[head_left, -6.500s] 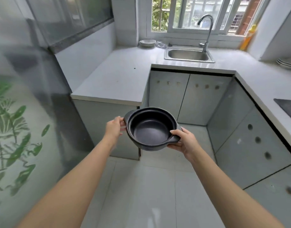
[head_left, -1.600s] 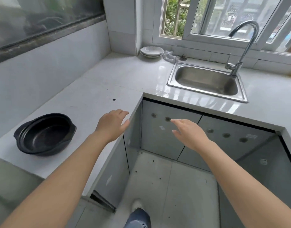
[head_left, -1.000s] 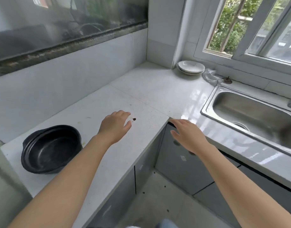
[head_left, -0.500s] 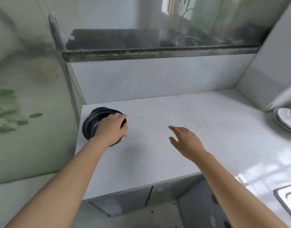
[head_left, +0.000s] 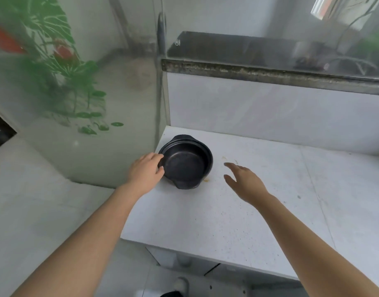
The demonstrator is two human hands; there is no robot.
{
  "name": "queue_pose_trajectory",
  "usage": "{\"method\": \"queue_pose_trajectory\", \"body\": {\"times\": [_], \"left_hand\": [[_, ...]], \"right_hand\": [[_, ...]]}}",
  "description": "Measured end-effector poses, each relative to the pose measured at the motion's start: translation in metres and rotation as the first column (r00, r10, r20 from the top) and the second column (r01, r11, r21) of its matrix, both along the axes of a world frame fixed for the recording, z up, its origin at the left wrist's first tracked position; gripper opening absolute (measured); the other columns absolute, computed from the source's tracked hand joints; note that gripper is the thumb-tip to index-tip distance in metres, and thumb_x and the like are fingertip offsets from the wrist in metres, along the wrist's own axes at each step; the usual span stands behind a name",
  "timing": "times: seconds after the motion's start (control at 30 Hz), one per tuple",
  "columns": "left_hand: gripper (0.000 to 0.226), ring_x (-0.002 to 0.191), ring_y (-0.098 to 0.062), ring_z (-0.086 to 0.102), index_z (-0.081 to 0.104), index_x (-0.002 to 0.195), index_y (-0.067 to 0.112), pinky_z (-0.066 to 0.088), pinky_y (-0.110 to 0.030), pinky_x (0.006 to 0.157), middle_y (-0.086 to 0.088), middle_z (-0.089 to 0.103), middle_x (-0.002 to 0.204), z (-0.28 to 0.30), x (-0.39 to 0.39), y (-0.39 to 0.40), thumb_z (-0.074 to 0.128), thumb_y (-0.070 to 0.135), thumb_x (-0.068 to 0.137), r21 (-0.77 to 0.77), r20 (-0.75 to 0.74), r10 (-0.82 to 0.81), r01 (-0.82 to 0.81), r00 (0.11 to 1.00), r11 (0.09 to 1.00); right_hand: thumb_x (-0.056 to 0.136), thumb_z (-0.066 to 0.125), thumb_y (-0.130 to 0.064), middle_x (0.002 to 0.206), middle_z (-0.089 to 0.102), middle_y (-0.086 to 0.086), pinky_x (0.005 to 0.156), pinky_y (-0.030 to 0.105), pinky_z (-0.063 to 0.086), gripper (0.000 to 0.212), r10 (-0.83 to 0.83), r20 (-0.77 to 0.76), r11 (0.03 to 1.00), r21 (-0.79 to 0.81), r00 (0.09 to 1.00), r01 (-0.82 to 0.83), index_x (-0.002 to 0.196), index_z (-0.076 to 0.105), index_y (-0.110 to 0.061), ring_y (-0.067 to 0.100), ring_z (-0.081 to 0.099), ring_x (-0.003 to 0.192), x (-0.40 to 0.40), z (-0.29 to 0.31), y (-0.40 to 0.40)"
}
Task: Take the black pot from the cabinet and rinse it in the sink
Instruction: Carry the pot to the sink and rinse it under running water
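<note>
Beside glass panel (head_left: 94, 129): black pot (head_left: 187, 162).

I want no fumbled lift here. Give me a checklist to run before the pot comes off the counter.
1. Black pot upright on the counter: ok.
2. Left hand at the pot's left rim: ok; firm grip: cannot tell.
3. Right hand on the pot: not ok, open and apart from it.
4. Pot empty: ok.
5. Counter around the pot free of other things: ok.
6. Sink in view: not ok.
</note>
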State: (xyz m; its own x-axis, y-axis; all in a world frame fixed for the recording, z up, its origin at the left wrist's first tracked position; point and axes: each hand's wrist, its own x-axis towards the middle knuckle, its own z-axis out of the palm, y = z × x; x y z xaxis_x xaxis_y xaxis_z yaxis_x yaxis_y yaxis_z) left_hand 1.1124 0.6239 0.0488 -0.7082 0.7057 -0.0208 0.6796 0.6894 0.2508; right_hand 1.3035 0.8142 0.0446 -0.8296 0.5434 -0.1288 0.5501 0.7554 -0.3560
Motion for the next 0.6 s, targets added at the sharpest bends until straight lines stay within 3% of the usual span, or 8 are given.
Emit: {"method": "queue_pose_trajectory", "body": {"times": [0.2, 0.4, 0.6], "left_hand": [[0.048, 0.128, -0.028, 0.044, 0.037, 0.141, 0.015, 0.038, -0.036, 0.099, -0.006, 0.045, 0.141, -0.013, -0.036, 0.023, 0.046, 0.025, 0.094, -0.037, 0.081, 0.02, -0.018, 0.997, 0.999], [0.051, 0.131, -0.03, 0.04, 0.031, 0.142, 0.008, 0.038, -0.04, 0.102, -0.012, 0.042, 0.143, -0.03, -0.066, 0.056, 0.045, 0.024, 0.095, -0.082, 0.222, 0.007, 0.012, 0.975, 0.997], [0.027, 0.101, -0.035, 0.058, 0.048, 0.119, 0.008, 0.042, -0.036, 0.072, -0.013, 0.061, 0.114, -0.046, -0.081, 0.065, 0.043, 0.019, 0.094, -0.065, 0.202, 0.017, -0.004, 0.979, 0.998]], "right_hand": [[0.099, 0.037, -0.035, 0.144, 0.047, 0.007, 0.101, 0.035, 0.04, 0.052, -0.066, 0.059, 0.979, -0.192, 0.996, 0.076, 0.145, 0.028, -0.015, 0.025, 0.046, 0.13, -0.041, -0.018, 0.004], [0.098, 0.039, -0.039, 0.143, 0.047, 0.008, 0.1, 0.035, 0.04, 0.056, -0.199, 0.111, 0.879, -0.42, 0.974, 0.227, 0.146, 0.026, -0.014, 0.027, 0.047, 0.128, -0.073, -0.033, 0.012], [0.097, 0.042, -0.025, 0.126, 0.057, 0.013, 0.081, 0.032, 0.047, 0.037, -0.275, 0.069, 0.856, -0.438, 0.959, 0.276, 0.13, 0.044, -0.011, 0.028, 0.059, 0.103, -0.089, -0.04, 0.013]]}}
